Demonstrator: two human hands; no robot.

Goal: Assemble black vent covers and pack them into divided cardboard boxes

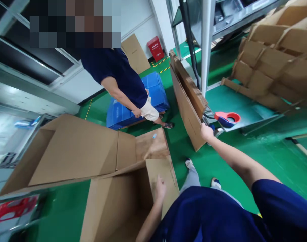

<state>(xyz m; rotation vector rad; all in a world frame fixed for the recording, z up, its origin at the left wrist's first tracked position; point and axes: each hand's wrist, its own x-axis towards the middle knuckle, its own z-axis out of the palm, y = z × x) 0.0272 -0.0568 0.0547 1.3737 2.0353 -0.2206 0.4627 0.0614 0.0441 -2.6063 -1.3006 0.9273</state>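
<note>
From where I stood, the person's right hand (pixel 207 132) had its fingers bent over the near upper corner of a flat cardboard panel (pixel 188 112), apparently pinching the edge; the thumb was too hard to make out. The panel stood on edge to the right of the floor aisle, beside a metal post (pixel 206 43), with more folded boards (pixel 191 86) just behind it on the right.

The left hand (pixel 161 186) was loosely curled over a flap (pixel 153 168) of a big open carton (pixel 110 201) on the near left. I could not tell whether its fingers pressed on the flap or hung just above it.

The panel looked light for its breadth, stiff along its length but likely to bow or crease if carried by one corner. Dry and matt, it should not have been slippery; its corners seemed the part easiest to crush. To my mind the surest hold was the top edge, thumb on one face and fingers on the other, with a second hand well apart along the same edge.

Near the right hand, a red and blue tape dispenser (pixel 225 121) sat at the corner of a green shelf (pixel 246 104). Farther off, a co-worker (pixel 122 80) stood by blue crates (pixel 155 89).
</note>
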